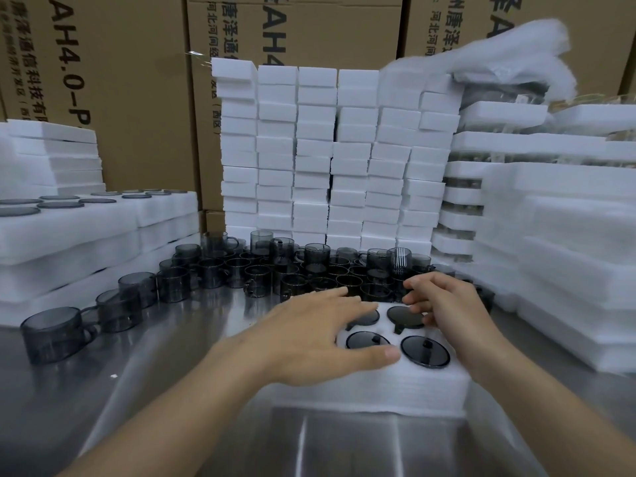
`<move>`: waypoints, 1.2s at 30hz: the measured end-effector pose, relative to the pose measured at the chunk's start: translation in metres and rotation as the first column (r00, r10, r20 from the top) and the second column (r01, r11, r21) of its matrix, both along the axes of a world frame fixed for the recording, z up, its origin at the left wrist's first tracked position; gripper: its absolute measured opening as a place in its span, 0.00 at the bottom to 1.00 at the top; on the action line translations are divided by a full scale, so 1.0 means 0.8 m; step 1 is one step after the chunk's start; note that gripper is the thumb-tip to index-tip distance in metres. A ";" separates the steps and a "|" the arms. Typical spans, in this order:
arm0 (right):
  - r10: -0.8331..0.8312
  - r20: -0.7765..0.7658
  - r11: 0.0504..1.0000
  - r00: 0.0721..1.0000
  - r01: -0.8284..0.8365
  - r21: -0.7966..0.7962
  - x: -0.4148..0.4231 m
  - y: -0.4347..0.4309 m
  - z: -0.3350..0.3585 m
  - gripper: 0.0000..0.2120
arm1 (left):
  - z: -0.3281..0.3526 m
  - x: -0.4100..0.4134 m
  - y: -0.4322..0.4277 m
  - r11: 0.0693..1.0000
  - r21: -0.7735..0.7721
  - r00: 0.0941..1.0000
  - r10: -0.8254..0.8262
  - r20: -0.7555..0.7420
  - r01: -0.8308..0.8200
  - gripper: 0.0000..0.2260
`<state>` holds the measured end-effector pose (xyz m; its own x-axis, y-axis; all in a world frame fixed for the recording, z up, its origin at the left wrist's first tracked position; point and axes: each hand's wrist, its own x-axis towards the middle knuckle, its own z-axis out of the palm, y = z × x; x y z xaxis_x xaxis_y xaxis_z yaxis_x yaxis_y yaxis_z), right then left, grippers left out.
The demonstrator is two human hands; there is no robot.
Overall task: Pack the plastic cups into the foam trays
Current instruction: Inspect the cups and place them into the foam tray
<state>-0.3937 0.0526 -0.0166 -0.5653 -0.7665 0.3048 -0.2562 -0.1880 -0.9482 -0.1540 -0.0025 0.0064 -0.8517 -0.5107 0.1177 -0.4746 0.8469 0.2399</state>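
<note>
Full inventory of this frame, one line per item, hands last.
foam tray: one, white, on the table under both hands
cups in tray: four, smoky grey, one per hole
loose cups: dozens, smoky grey, behind the tray and trailing left
foam blocks: many stacked columns, white, back centre
filled trays: a stack, white with grey cups, left
tray stacks: several, white, right
cardboard boxes: several, brown, along the back
table: one, metal, foreground
left hand: one, flat on the tray's left side
right hand: one, fingers bent over the tray's far right cup
</note>
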 end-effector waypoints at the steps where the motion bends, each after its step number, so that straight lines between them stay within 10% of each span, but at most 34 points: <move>1: -0.003 -0.004 1.000 1.000 0.003 0.000 0.000 0.000 0.000 0.08 | 0.001 0.001 -0.003 1.000 0.017 1.000 0.013 0.018 -0.013 0.41; 23: -0.018 -0.075 1.000 0.997 0.019 0.008 0.002 0.000 -0.004 0.10 | -0.023 -0.008 -0.005 0.999 -0.029 0.997 0.028 0.072 -0.026 0.50; 36: -0.020 -0.125 1.000 0.992 0.023 0.020 0.000 0.003 -0.003 0.09 | -0.025 -0.020 0.001 0.993 0.063 0.994 -0.097 -0.046 0.100 0.39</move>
<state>-0.3938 0.0549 -0.0187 -0.5405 -0.7615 0.3577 -0.3767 -0.1611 -0.9122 -0.1700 -0.0020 -0.0139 -0.8932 -0.4323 0.1241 -0.3777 0.8708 0.3146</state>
